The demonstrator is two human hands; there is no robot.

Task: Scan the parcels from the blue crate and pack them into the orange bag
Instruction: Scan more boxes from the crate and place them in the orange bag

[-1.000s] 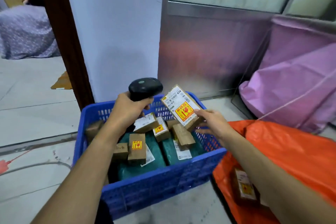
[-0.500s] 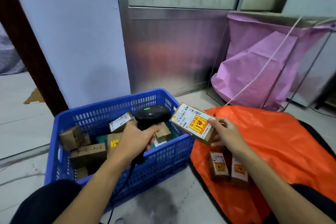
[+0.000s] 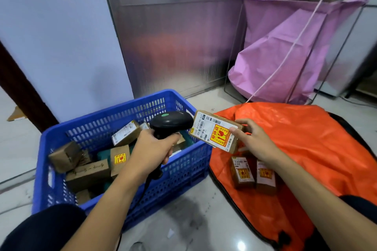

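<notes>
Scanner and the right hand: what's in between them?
In the head view, one parcel: the right hand grips one end, and the other end nearly meets the scanner, held by the left hand.

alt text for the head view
A person's left hand grips a black scanner pointed at a labelled parcel held in the right hand, above a blue crate of boxes and an orange bag with two parcels on it.
</notes>
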